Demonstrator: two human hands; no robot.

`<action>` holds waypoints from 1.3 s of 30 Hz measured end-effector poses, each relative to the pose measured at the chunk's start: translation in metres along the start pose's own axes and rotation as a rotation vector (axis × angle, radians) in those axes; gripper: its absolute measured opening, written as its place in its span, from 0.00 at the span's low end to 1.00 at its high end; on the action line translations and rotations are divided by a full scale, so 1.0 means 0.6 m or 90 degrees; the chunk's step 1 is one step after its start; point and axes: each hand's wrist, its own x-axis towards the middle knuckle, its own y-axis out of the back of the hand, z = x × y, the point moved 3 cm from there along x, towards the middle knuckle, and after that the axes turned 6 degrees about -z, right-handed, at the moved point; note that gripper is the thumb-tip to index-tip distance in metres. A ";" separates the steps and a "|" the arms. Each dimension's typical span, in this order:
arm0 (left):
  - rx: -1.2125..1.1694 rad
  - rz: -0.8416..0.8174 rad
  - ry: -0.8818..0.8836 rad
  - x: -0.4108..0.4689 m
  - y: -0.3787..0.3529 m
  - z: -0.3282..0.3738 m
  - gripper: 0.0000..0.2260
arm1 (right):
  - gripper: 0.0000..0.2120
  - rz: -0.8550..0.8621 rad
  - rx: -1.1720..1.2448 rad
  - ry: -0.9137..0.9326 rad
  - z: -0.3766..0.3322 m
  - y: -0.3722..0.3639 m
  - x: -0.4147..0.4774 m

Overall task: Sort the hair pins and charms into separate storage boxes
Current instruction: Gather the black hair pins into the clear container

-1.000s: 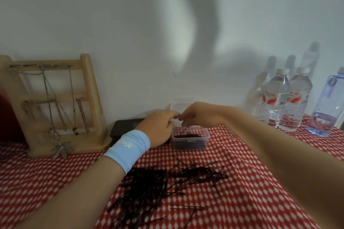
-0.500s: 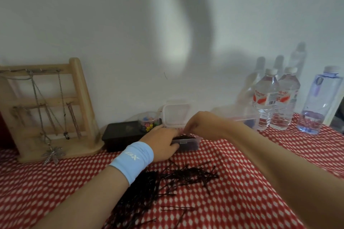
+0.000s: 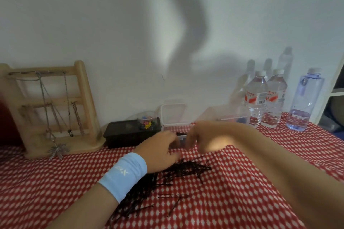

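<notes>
hair pins [image 3: 168, 174]: a dark loose heap is seen on the red checked cloth [image 3: 242, 201], lower centre of the frame, with a few strays toward the bottom edge. a smaller lot is already held in the small clear box [image 3: 181, 138], just above the heap.

left hand [image 3: 160, 149], pale blue wristband [image 3: 123, 174] on the wrist, is laid over the heap's upper edge, fingers bent toward the box. whether pins are pinched cannot be told. right hand [image 3: 200, 136] is blurred just right of the box, fingers pointed down. closed or apart cannot be told either.

step judged: pins being moved from heap to box. it is best done in small aligned bunches, released low inside the walls so none are flicked out. the box looks light and may need to be steadied. tangled pins should be teased free, not dragged.

containers: a clear lid [image 3: 173, 114] is stood upright behind the box. a small clear jar [image 3: 147, 122] of coloured charms is seen left of it, at the right end of a black box [image 3: 126, 133]. on it or behind it cannot be told. the black box's contents are hidden. a larger clear tub [image 3: 229, 115], right of centre, is too blurred to read.

further out: water bottles [image 3: 264, 98] at right, a wooden stand [image 3: 81, 98] hung with chains at left.
</notes>
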 end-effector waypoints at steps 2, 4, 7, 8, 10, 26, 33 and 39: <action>0.060 -0.143 0.064 -0.015 -0.027 0.000 0.33 | 0.31 -0.092 -0.085 -0.027 0.002 -0.026 0.003; 0.105 -0.235 0.087 -0.029 -0.045 -0.002 0.43 | 0.37 -0.106 -0.124 -0.039 0.004 -0.048 0.008; 0.076 -0.229 0.083 -0.039 -0.042 -0.007 0.38 | 0.32 -0.074 -0.153 -0.039 0.003 -0.067 0.014; 0.077 -0.220 0.080 -0.040 -0.036 -0.008 0.34 | 0.29 -0.054 -0.148 -0.039 0.001 -0.068 0.016; 0.084 -0.214 0.070 -0.045 -0.020 -0.005 0.27 | 0.22 -0.035 -0.158 -0.031 -0.006 -0.070 0.022; 0.060 -0.250 0.061 -0.081 -0.013 0.000 0.37 | 0.27 -0.026 -0.140 -0.090 -0.032 -0.080 0.024; 0.080 -0.236 0.103 -0.058 -0.027 -0.014 0.38 | 0.16 0.047 -0.038 0.021 -0.050 -0.070 0.033; 0.021 -0.177 0.071 -0.040 -0.032 -0.009 0.26 | 0.20 -0.012 -0.097 -0.084 -0.008 -0.061 0.021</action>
